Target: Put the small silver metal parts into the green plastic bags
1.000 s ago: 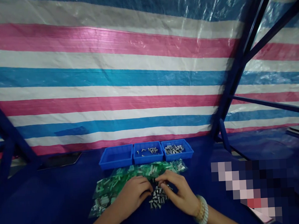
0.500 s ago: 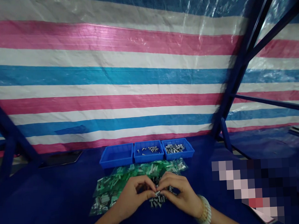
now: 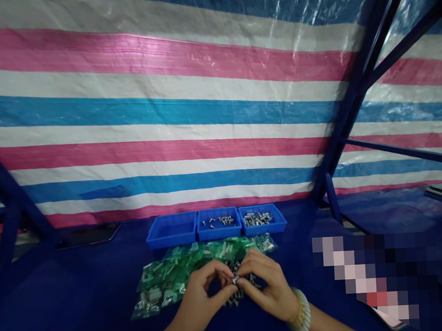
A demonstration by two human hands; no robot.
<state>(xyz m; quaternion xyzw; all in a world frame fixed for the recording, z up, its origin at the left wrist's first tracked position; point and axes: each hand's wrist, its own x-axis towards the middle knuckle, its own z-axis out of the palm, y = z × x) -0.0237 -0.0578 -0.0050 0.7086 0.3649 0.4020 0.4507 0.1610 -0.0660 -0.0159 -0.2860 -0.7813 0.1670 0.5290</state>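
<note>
Fingertips of both hands meet around a small metal piece (image 3: 235,280) over the blue table. My left hand (image 3: 207,290) is closed, thumb and fingers pinching at its left side. My right hand (image 3: 266,281), with a pale beaded bracelet at the wrist, pinches the piece from the right. Beneath and behind the fingers lies a pile of small metal parts (image 3: 234,299), partly hidden by the hands. Clear bags with green and silver contents (image 3: 164,282) lie just beyond and to the left of my left hand.
Three blue trays stand in a row behind the bags: a left tray (image 3: 171,230) with nothing visible inside, a middle tray (image 3: 219,232) with a few screws, and a right tray (image 3: 265,228) with metal pieces. A dark flat object (image 3: 89,235) lies far left.
My left hand has shifted slightly right and turned, its fingertips closer to my right hand. The small metal piece has moved a little to the right and up. My right hand has risen slightly.
</note>
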